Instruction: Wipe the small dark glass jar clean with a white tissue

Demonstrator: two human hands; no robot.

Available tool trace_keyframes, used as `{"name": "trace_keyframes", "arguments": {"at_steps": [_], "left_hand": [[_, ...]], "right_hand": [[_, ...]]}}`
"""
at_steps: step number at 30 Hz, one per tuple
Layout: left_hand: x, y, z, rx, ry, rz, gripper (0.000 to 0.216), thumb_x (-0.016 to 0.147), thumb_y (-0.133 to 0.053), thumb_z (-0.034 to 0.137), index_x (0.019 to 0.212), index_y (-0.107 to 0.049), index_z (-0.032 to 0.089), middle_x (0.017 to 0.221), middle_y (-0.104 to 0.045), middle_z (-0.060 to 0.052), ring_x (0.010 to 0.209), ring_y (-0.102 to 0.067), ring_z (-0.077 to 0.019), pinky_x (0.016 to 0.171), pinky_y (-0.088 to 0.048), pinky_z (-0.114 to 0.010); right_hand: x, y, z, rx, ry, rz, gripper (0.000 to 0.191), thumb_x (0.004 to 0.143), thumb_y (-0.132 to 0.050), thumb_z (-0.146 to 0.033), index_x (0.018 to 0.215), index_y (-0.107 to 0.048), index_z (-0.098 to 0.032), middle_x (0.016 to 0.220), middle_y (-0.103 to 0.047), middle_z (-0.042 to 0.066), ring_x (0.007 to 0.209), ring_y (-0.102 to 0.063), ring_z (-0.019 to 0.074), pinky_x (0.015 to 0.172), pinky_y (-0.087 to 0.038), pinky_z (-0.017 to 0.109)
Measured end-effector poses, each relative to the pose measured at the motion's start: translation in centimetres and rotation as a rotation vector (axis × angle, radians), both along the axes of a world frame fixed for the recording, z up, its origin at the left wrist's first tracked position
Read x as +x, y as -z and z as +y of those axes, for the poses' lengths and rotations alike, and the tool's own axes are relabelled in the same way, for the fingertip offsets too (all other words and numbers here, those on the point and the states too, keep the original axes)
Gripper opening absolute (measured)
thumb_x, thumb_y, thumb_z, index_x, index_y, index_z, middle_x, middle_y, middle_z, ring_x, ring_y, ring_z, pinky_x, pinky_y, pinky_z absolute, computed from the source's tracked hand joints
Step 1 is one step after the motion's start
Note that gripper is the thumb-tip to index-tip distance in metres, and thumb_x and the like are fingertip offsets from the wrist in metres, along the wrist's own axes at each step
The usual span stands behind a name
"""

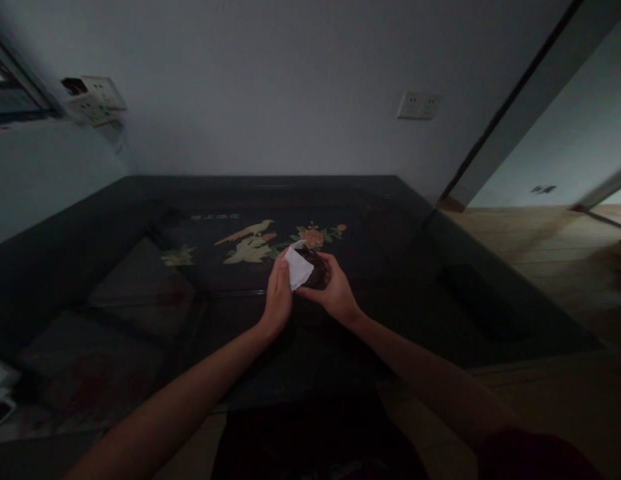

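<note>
Between my two hands, over the dark table, is a small dark, shiny, rounded object (317,268) whose kind I cannot make out. My right hand (337,291) grips it from the right, thumb in front and fingers behind. On its left side, my left hand (279,288) holds a folded white tissue (299,269), the thumb pressing it. The tissue lies against the dark object and covers its left part. Most of the left fingers are hidden behind the tissue.
The dark glossy tabletop (340,340) bears a bird (250,230) and flower picture. A dark flat rectangle (483,303) shows at the right. White wall sockets (419,105) sit beyond the table, with more sockets (97,97) at left. A pale object (1,393) stands at the left edge.
</note>
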State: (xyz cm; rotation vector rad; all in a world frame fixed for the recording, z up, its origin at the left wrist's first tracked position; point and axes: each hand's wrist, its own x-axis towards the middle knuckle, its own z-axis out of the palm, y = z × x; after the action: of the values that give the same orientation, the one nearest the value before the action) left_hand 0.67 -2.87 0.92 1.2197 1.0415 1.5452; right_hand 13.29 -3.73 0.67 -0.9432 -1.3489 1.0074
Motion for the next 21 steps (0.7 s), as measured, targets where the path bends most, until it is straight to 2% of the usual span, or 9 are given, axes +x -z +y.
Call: {"name": "trace_keyframes", "arguments": {"at_steps": [3,5,7,9,12,14,17,21], "left_hand": [[-0.3,0.3,1.1,-0.145,0.029,-0.118,0.044,0.084,-0.052,0.052,0.102,-0.066,0.015,0.099,-0.07,-0.007,0.094,-0.065,-0.0221,0.088,-0.05,-0.034],[-0.4,0.5,1.6,-0.221,0.055,-0.195,0.043,0.081,-0.055,0.05,0.1,-0.066,0.013,0.093,-0.071,-0.007,0.089,-0.065,-0.0222,0.085,-0.051,-0.034],[-0.2,0.8,1.7,-0.219,0.079,-0.235,0.045,0.082,-0.054,0.049,0.108,-0.065,0.014,0.102,-0.071,-0.007,0.095,-0.065,-0.0228,0.091,-0.049,-0.036],[0.0,1.0,1.3,-0.144,0.113,-0.217,0.049,0.086,-0.05,0.051,0.121,-0.061,0.018,0.119,-0.067,-0.008,0.11,-0.062,-0.0228,0.101,-0.044,-0.036],[0.4,0.9,-0.1,-0.026,0.201,-0.118,0.055,0.091,-0.043,0.053,0.139,-0.047,0.024,0.143,-0.051,-0.006,0.13,-0.049,-0.0218,0.112,-0.033,-0.036],[0.6,0.4,-1.1,0.017,0.243,-0.037,0.058,0.093,-0.041,0.052,0.144,-0.039,0.025,0.152,-0.041,-0.006,0.138,-0.04,-0.0217,0.116,-0.026,-0.036],[0.7,-0.5,-2.0,0.059,0.225,0.052,0.056,0.094,-0.039,0.049,0.143,-0.041,0.022,0.152,-0.04,-0.007,0.141,-0.035,-0.0214,0.118,-0.023,-0.035],[0.3,-0.5,-1.2,0.03,0.12,0.026,0.051,0.093,-0.041,0.05,0.13,-0.053,0.018,0.132,-0.058,-0.01,0.122,-0.054,-0.0229,0.107,-0.039,-0.036]], "right_hand": [[0.0,-0.3,-0.5,0.027,-0.007,-0.076,0.08,0.052,-0.088,-0.032,0.12,-0.047,-0.023,0.119,-0.064,0.01,0.11,-0.062,0.0255,0.096,-0.05,0.042],[0.2,-0.5,-0.5,0.032,-0.019,-0.095,0.08,0.053,-0.088,-0.032,0.121,-0.046,-0.023,0.118,-0.064,0.009,0.109,-0.063,0.0253,0.095,-0.05,0.041],[0.3,-0.4,-0.4,0.02,-0.018,-0.079,0.079,0.053,-0.087,-0.031,0.12,-0.047,-0.023,0.117,-0.065,0.009,0.108,-0.064,0.0251,0.095,-0.05,0.042],[0.4,-0.4,-0.1,0.004,0.001,-0.04,0.076,0.053,-0.087,-0.03,0.118,-0.047,-0.022,0.117,-0.065,0.01,0.108,-0.064,0.0252,0.096,-0.05,0.042],[0.8,-0.4,0.7,-0.011,0.058,0.026,0.073,0.052,-0.087,-0.031,0.114,-0.048,-0.022,0.117,-0.065,0.01,0.105,-0.065,0.0251,0.094,-0.052,0.042],[1.3,-0.6,1.2,-0.013,0.092,0.056,0.071,0.052,-0.086,-0.033,0.111,-0.048,-0.023,0.115,-0.066,0.009,0.103,-0.066,0.0247,0.093,-0.052,0.042],[1.7,-0.8,1.5,-0.013,0.105,0.07,0.07,0.053,-0.086,-0.035,0.111,-0.048,-0.023,0.115,-0.066,0.009,0.104,-0.066,0.0245,0.094,-0.052,0.042],[1.2,-0.9,0.6,-0.014,0.073,0.01,0.075,0.053,-0.087,-0.034,0.116,-0.048,-0.024,0.117,-0.065,0.009,0.104,-0.066,0.0247,0.094,-0.052,0.042]]}}
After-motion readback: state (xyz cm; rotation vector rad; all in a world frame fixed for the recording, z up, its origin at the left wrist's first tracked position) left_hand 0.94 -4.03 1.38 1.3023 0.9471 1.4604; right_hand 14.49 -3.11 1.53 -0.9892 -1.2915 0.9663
